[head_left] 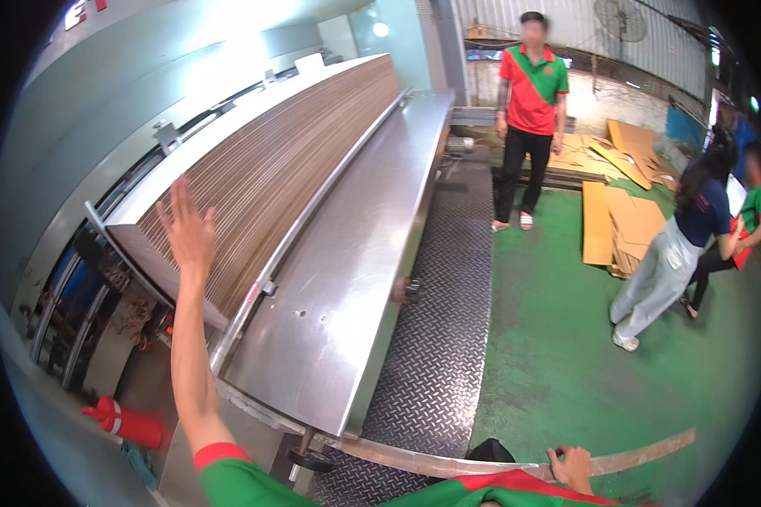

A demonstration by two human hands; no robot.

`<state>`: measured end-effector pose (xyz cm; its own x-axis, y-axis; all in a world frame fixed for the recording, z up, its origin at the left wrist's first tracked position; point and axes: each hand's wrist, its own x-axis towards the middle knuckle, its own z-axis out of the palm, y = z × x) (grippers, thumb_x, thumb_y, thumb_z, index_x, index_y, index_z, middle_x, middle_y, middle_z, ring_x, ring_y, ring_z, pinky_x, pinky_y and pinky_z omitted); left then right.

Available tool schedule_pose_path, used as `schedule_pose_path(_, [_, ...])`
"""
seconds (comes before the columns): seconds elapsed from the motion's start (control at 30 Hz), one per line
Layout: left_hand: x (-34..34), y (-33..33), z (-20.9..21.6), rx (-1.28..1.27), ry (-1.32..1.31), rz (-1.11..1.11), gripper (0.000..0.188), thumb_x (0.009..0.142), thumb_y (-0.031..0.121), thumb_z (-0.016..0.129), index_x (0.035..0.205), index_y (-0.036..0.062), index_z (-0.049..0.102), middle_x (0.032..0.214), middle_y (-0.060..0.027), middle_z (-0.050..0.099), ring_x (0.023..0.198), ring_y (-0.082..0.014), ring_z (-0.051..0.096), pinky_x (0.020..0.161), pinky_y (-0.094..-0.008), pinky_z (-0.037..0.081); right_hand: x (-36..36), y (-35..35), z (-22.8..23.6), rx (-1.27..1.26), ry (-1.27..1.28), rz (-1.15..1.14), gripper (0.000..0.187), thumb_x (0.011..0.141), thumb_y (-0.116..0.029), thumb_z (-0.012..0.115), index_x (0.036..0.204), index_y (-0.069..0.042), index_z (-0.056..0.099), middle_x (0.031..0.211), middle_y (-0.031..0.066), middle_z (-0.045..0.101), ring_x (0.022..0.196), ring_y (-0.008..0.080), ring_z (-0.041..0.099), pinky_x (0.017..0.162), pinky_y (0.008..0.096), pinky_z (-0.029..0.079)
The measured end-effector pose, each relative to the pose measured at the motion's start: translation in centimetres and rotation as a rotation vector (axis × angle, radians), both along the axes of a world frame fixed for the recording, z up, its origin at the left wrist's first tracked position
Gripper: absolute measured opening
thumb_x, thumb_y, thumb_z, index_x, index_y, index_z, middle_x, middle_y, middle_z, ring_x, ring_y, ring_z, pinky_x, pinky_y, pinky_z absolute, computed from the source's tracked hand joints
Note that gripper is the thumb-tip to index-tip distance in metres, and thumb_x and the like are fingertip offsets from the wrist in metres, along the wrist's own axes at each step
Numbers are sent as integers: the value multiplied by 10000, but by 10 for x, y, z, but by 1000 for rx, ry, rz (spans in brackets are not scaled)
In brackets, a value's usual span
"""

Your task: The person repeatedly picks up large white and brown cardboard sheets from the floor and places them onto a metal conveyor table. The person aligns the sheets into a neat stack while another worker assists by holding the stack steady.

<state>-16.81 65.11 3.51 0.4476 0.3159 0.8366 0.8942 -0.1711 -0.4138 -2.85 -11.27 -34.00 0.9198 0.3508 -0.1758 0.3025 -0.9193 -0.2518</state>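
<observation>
the tall stack of brown corrugated cardboard sheets with a white top face (287, 160) stands in the open bay of the pale blue-grey panelled machine (118, 93), on my left. its long axis runs from the near end by my left hand (191, 241) away to the upper right, and its layered brown edges face the long, smooth sheet-steel table (338, 270). a slim straight metal bar (247, 306) lies between the two, along the same line.

my left hand is over the stack's near end, back toward me, fingertips pointing away, fingers spread and the thumb held off; i cannot tell whether my palm touches the edges. my right hand (572, 466) is at the long, worn brown strip (643, 455) low in front of me, fingers bent over it; i cannot tell how tightly they close.

below the machine's near end lies a red cylinder with a pale band (135, 425), its inside hidden. past the table runs a grey diamond-plate walkway (440, 338), then a green painted floor (550, 338). there a person in a red and green shirt (533, 93) stands near flat tan cardboard pieces (634, 220).
</observation>
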Motion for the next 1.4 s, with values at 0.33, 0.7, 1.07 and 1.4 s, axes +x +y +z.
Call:
schedule_pose_path(0.33, [0, 4, 8, 167, 316, -324, 692, 1055, 417, 380, 1615, 102, 121, 1691, -39, 102, 1557, -189, 72, 1273, -430, 30, 2, 10, 6, -6, 9, 4, 492, 848, -563, 606, 846, -106, 788, 785, 231, 711, 782, 408, 698, 760, 494, 538])
schedule_pose_path(0.7, [-24, 10, 11, -143, 69, 81, 763, 1019, 478, 443, 1614, 109, 141, 1690, -1, 104, 1554, -162, 70, 1275, -437, 23, 3, 4, 8, -31, 58, -26, 499, 850, -572, 600, 861, -110, 790, 809, 221, 719, 810, 399, 700, 769, 491, 534])
schedule_pose_path(1.07, [-23, 6, 10, -101, 118, 171, 715, 1048, 476, 369, 1617, 114, 133, 1691, -8, 101, 1558, -172, 56, 1269, -435, 15, 7, -5, 7, 113, 43, -102, 461, 899, -477, 604, 877, -43, 759, 859, 271, 695, 867, 428, 660, 857, 490, 496])
schedule_pose_path(1.4, [-28, 26, 0, -45, 137, 109, 740, 1031, 508, 383, 1610, 100, 172, 1693, -7, 93, 1559, -174, 52, 1267, -447, 8, 95, -224, -10, -465, -351, -1387, 814, 906, -617, 591, 1467, -59, 400, 1593, 270, 275, 1443, 354, 336, 1139, 661, 186])
